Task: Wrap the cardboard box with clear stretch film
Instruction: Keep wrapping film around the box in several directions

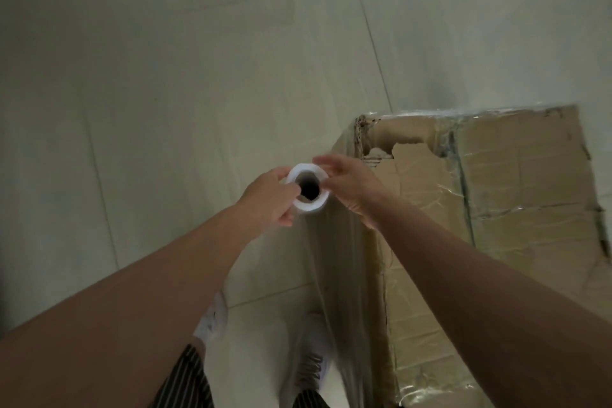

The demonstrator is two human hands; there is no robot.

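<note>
A large worn cardboard box point(516, 202) stands on the floor at the right, its top torn near the far left corner and partly covered in shiny film. I look down the hollow core of a white roll of stretch film point(308, 207), held upright beside the box's left side. My left hand point(270, 197) grips the roll's top rim, thumb at the core hole. My right hand point(347, 184) holds the rim from the right with its fingers curved over it. A clear sheet of film point(341, 275) runs from the roll down along the box's side.
Pale floor tiles point(165, 93) spread to the left and beyond the box. My feet in white shoes point(313, 371) and striped trousers stand directly below the roll, close to the box's near left corner.
</note>
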